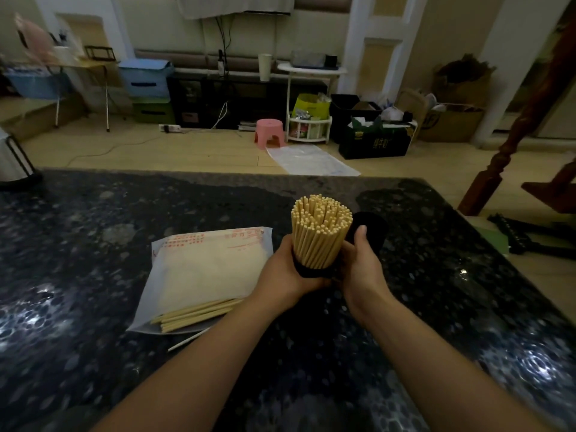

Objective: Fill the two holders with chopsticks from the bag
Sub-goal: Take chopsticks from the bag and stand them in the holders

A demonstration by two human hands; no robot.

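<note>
Both hands clasp a black holder packed with chopsticks standing upright, tips upward: the left hand wraps its side, the right hand the other. A second black holder stands just behind. The bag lies flat to the left, loose chopsticks jutting toward the table's near edge.

body: two bare forearms, no sleeves in view | left hand: no glove, ring or watch | right hand: no glove, wrist bare
</note>
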